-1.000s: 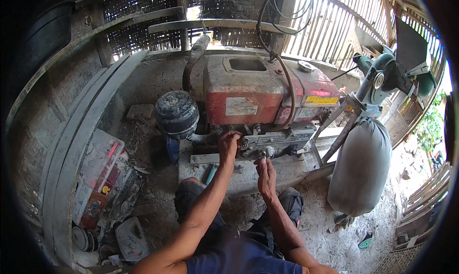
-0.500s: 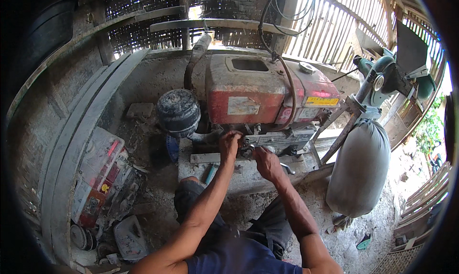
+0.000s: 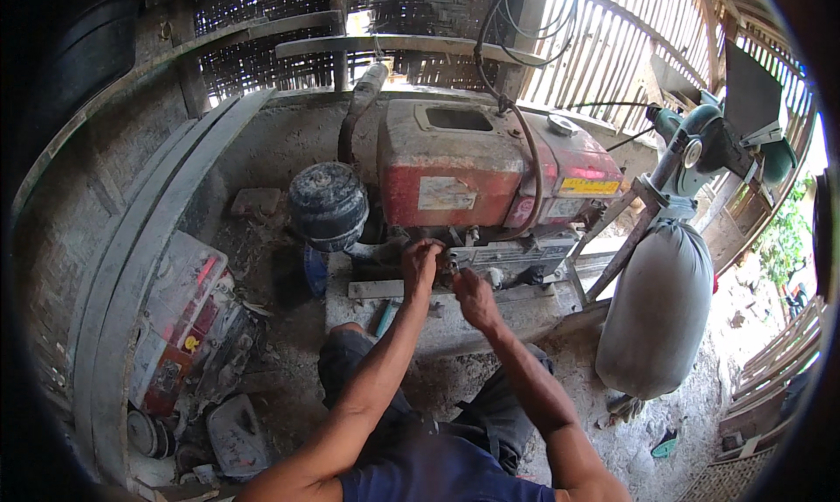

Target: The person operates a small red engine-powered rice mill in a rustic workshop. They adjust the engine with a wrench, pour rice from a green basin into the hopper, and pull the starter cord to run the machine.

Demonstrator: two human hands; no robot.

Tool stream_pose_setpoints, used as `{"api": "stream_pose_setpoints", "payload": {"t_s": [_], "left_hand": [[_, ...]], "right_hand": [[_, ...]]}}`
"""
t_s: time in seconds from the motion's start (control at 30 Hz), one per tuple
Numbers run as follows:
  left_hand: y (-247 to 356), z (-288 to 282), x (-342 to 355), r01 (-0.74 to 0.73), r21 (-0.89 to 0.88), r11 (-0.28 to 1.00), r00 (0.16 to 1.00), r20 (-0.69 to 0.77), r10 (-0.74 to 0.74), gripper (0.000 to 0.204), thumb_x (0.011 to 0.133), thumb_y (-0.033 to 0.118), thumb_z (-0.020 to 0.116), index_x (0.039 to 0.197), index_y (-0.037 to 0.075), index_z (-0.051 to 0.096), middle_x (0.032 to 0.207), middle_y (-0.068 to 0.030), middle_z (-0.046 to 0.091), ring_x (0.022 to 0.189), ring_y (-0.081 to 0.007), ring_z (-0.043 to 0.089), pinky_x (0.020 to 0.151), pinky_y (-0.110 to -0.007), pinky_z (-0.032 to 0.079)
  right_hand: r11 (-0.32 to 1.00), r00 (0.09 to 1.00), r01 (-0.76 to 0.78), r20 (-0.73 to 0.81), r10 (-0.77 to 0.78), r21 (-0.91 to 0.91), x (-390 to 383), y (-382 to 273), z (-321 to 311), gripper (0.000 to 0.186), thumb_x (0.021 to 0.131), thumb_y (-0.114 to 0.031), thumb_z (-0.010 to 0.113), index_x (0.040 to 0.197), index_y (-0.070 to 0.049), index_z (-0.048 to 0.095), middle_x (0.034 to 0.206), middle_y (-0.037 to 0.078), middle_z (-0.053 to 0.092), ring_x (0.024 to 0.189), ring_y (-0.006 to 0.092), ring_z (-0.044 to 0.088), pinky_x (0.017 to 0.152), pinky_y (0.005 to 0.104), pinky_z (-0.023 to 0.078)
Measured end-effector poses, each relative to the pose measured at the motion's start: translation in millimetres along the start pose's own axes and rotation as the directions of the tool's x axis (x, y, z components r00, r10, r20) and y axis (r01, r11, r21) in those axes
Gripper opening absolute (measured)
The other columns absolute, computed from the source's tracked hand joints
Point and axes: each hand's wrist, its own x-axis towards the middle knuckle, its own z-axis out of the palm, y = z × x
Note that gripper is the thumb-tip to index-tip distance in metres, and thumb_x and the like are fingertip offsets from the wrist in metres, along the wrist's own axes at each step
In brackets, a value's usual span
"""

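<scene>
A dusty red engine (image 3: 446, 196) stands on a concrete plinth, with a black cylindrical canister (image 3: 324, 204) at its left. My left hand (image 3: 423, 259) has its fingers bent and pinched at small fittings under the red housing; what they grip is hidden. My right hand (image 3: 474, 294) is closed on a metal wrench, largely hidden by the fingers, reaching up to the engine's lower front beside a metal bracket (image 3: 516, 259). A teal cylindrical object (image 3: 384, 318) lies on the plinth, left of my hands.
At right, a full grey sack (image 3: 656, 309) hangs below a green machine (image 3: 700, 152). Long planks (image 3: 127, 274) lean at left beside an old red-and-white engine (image 3: 175, 327). Hoses (image 3: 525, 21) hang above. A bamboo wall (image 3: 254, 47) stands behind.
My right hand has risen and moved left from lower on the engine front to beside my left hand, turning with the wrench. My left hand stays in nearly the same place.
</scene>
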Motion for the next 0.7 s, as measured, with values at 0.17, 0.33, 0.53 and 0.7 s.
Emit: {"api": "stream_pose_setpoints", "payload": {"t_s": [0.17,0.33,0.53,0.7], "left_hand": [[0.9,0.1,-1.7,-0.074,0.067,0.995,0.997,-0.018,0.075,0.015,0.079,0.010,0.057,0.081,0.001,0.069,0.074,-0.0043,0.066,0.070,-0.0136,0.059,0.067,-0.027,0.046],[-12.0,-1.6,5.6,-0.113,0.074,0.991,0.993,-0.011,0.114,0.017,0.079,0.010,0.056,0.081,0.001,0.069,0.078,-0.0070,0.068,0.073,-0.0158,0.061,0.071,-0.029,0.046],[-20.5,-3.4,10.5,-0.118,0.123,0.985,0.993,-0.010,0.120,0.018,0.077,0.010,0.055,0.081,0.000,0.070,0.079,-0.0091,0.069,0.076,-0.0164,0.062,0.073,-0.030,0.046],[-15.0,-0.6,5.8,-0.131,0.142,0.981,0.989,-0.041,0.138,0.019,0.076,0.011,0.054,0.080,0.000,0.070,0.078,-0.0088,0.069,0.076,-0.0182,0.062,0.073,-0.031,0.046]], "right_hand": [[0.862,0.988,-0.064,-0.089,0.126,0.503,-6.7,4.7,34.2,0.034,0.102,-0.032,0.047,0.089,-0.002,0.057,0.072,-0.001,0.054,0.068,0.0089,0.047,0.062,0.0297,0.040],[0.951,0.941,0.239,-0.194,-0.277,-0.196,3.3,-1.2,-0.2,0.012,0.091,-0.009,0.051,0.085,0.001,0.053,0.078,0.025,0.055,0.078,0.0484,0.053,0.067,0.0512,0.042],[0.924,0.946,0.304,-0.040,-0.321,-0.231,7.2,-13.5,-21.8,0.015,0.091,-0.012,0.052,0.084,0.002,0.053,0.078,0.025,0.057,0.080,0.0472,0.055,0.067,0.0513,0.042],[0.958,0.968,0.217,-0.082,-0.236,-0.189,5.0,-15.4,-13.4,0.017,0.091,-0.013,0.051,0.085,0.002,0.054,0.080,0.025,0.058,0.081,0.0469,0.056,0.069,0.0508,0.043]]}}
